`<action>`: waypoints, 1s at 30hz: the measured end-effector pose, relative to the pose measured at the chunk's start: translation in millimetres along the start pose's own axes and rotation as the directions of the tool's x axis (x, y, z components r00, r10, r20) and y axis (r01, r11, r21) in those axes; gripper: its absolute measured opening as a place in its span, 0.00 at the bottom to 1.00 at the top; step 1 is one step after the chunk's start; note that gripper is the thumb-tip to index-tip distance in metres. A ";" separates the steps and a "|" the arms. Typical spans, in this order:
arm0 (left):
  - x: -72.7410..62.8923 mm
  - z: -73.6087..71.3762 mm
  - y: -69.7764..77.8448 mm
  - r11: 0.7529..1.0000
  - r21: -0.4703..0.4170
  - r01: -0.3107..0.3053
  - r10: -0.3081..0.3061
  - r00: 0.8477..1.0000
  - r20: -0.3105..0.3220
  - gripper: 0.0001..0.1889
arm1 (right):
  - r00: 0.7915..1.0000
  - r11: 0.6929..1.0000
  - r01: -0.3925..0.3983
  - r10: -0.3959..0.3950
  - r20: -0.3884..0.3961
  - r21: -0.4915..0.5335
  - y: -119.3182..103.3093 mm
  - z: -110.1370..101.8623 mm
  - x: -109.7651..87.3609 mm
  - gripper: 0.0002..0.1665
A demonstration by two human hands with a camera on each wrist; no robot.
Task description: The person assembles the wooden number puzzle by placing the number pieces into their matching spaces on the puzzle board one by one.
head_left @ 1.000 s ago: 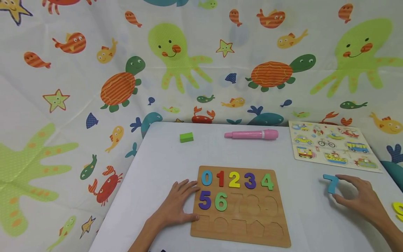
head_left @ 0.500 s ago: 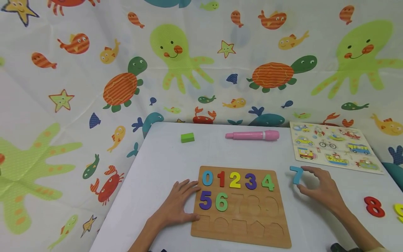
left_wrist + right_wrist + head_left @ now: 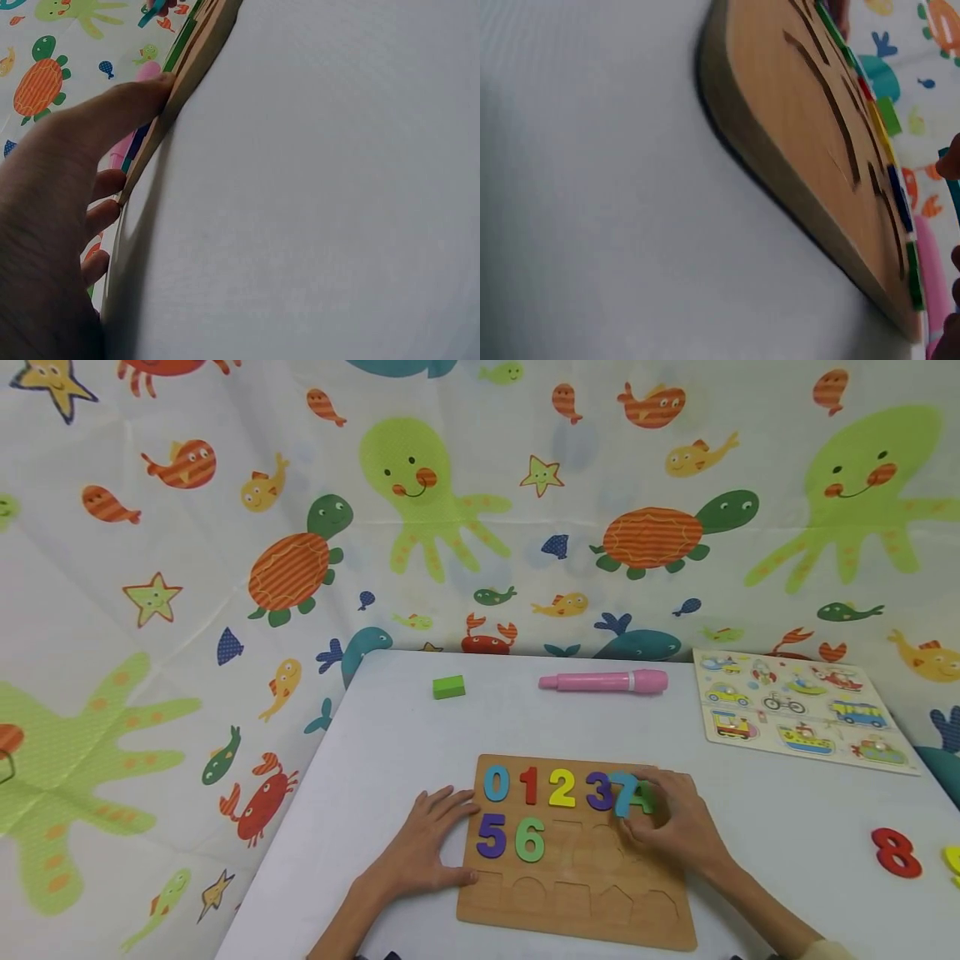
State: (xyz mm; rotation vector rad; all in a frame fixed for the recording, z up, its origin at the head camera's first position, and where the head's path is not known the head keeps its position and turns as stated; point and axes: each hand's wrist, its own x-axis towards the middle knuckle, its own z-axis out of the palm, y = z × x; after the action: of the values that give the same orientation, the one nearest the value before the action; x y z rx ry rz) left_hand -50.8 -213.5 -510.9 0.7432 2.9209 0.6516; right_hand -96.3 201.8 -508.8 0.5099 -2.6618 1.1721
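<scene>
A white bench point(image 3: 375, 735) carries the wooden number board point(image 3: 577, 932), nearly half filled by my count. At its nine o'clock edge, the left hand point(image 3: 427, 852) rests with a loose grip, fingers spread. The right hand point(image 3: 671, 818) has its grip pinched on the blue 7 point(image 3: 623, 793), above the board toward one o'clock; seating it seems the current step. Numerals 0 to 6 point(image 3: 562, 787) are placed. Left, besides the bottom-row recesses point(image 3: 572, 900): red 8 point(image 3: 896, 853) and a cut-off yellow piece point(image 3: 952, 860), both toward three o'clock.
</scene>
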 end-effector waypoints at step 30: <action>0.2 -0.9 0.6 1.000 -0.003 -0.006 0.006 1.000 -0.006 0.48 | 0.987 0.988 0.150 -0.148 0.059 -0.043 -46.0 60.6 -23.4 0.39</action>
State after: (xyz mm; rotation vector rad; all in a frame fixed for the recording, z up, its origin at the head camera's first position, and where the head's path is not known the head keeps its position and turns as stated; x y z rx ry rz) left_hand -50.8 -213.3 -509.8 0.7513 2.9235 0.6592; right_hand -59.1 133.4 -525.4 0.7295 -2.6375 1.0645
